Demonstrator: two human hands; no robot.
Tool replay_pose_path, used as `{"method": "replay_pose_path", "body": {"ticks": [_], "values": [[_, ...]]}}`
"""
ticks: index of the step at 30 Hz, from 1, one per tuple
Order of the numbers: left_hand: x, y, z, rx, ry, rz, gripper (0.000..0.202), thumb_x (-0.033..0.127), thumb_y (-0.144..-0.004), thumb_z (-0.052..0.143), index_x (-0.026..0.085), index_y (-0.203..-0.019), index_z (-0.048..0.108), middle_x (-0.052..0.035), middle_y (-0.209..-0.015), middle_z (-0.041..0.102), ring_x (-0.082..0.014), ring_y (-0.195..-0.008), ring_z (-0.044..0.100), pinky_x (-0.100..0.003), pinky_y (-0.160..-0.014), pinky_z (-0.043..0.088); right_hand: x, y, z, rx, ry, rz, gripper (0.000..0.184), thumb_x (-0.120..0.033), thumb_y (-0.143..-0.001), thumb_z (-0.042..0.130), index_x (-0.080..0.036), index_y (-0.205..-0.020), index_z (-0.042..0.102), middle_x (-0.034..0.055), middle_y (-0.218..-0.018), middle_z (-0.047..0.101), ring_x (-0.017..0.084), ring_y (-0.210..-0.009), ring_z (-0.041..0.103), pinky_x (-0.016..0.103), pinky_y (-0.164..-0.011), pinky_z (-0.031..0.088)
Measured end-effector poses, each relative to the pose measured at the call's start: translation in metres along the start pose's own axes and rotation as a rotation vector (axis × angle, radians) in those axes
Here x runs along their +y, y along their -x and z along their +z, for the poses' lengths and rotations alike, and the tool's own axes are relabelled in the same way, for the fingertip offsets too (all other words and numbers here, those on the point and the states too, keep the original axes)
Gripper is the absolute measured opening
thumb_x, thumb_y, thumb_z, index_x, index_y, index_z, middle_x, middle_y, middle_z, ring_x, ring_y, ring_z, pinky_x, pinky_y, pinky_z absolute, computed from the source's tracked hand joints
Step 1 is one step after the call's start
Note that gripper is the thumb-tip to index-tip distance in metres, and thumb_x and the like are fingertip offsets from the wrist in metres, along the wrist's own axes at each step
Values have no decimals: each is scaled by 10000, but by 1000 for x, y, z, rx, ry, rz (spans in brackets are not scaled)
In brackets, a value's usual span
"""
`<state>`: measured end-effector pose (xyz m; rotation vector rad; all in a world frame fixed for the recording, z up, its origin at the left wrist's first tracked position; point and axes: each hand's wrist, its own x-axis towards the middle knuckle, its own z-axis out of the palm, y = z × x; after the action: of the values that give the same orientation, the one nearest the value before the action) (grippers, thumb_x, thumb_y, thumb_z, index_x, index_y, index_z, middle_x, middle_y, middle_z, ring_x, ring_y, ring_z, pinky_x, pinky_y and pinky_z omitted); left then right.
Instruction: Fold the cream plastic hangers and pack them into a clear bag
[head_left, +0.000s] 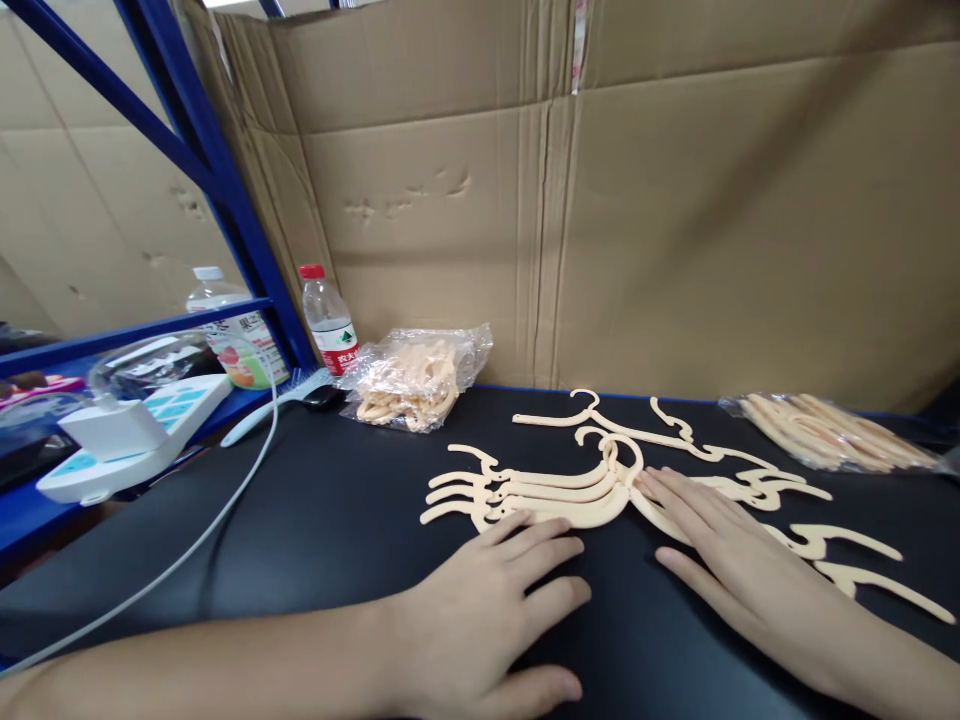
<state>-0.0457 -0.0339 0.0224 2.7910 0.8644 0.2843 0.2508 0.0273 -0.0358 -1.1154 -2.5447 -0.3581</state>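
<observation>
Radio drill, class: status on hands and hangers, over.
Left hand open, fingertips at beige clothes hangers. Right hand open, partly covering them. Hangers overlap on black tabletop. White cable left, clear of hands.

At the left of the frame, a clear plastic bottle with a red cap [321, 305] wears a red-and-white label [339, 342] with a green emblem; its white Chinese characters begin with 农, the next apparently 夫. Farther left, a large plastic bottle with a white cap [212, 292] has a pale fruit-pictured label [251, 345] showing a dark 果, its smaller print illegible. Red marks on a narrow whitish strip [578, 48] at top centre are unreadable.
</observation>
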Motion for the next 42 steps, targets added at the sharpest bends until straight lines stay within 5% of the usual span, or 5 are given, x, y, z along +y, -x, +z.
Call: {"method": "replay_pose_path", "body": {"ticks": [6, 15, 24, 31, 42], "values": [[-13, -4, -5, -54, 101, -44, 641, 482, -857, 620, 196, -1404, 449, -181, -1512, 339, -388, -1402, 271, -592, -1134, 206, 9, -10, -3, -87, -70, 30, 578, -485, -975, 364, -145, -1441, 407, 135, -1459, 443, 317, -1327, 430, 513, -1046, 441], [-12, -6, -7, -105, 113, -47, 629, 428, -862, 628, 215, -1420, 432, -144, -1527, 323, -370, -1410, 256, -574, -1150, 195, 59, -39, -8, 202, -113, 197, 406, -372, -966, 355, -120, -1067, 657, 166, -1122, 654, 301, -1072, 589, 458, -941, 475], [-12, -6, -7, -88, 88, -35, 586, 396, -865, 624, 220, -1398, 454, -132, -1517, 355, -363, -1410, 268, -572, -1152, 204, 126, -92, -9, -190, -72, 576, 288, -453, -793, 622, -184, -730, 701, 67, -676, 704, 244, -644, 643, 315, -543, 406], [-12, -5, -5, -55, 78, -3, 556, 371, -880, 601, 200, -1388, 451, -140, -1487, 405, -342, -1401, 304, -557, -1155, 213, 134, -110, 5, -207, -215, 607, 113, -279, -684, 689, -188, -617, 690, 30, -608, 688, 194, -637, 647, 266, -550, 425], [-7, -5, -1, 178, 212, 125, 434, 205, -874, 572, 189, -1299, 487, -143, -1321, 560, -293, -1277, 470, -471, -1115, 338, 114, -132, -34, -136, -596, 652, 122, -255, -731, 605, -159, -659, 627, 58, -584, 634, 155, -540, 580, 276, -518, 482]]}}
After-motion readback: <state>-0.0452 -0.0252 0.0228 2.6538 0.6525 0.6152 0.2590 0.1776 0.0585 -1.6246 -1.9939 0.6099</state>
